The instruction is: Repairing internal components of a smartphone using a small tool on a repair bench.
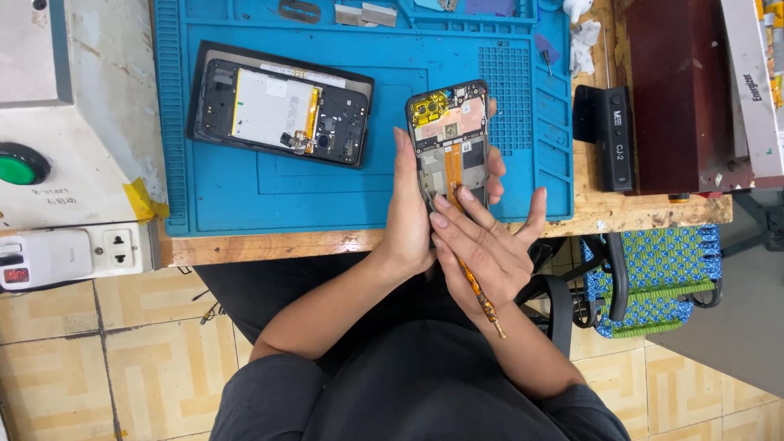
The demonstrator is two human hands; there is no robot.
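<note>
From the head camera, the left hand (408,216) is wrapped around an opened phone (451,139) over the near edge of the blue mat (229,192), its long axis running away from the person, camera end farthest. The right hand (482,245) curls around a thin orange tool (482,298), fingertips (445,202) resting on the phone's lower part. A second phone body (282,110) lies crosswise on the mat, and a long white package (755,82) lies at the far right.

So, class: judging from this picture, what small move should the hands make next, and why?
Probably press the right hand's fingertips gently along the orange ribbon: the left hand steadies the opened phone, and the fingertips already rest at its lower end.
</note>
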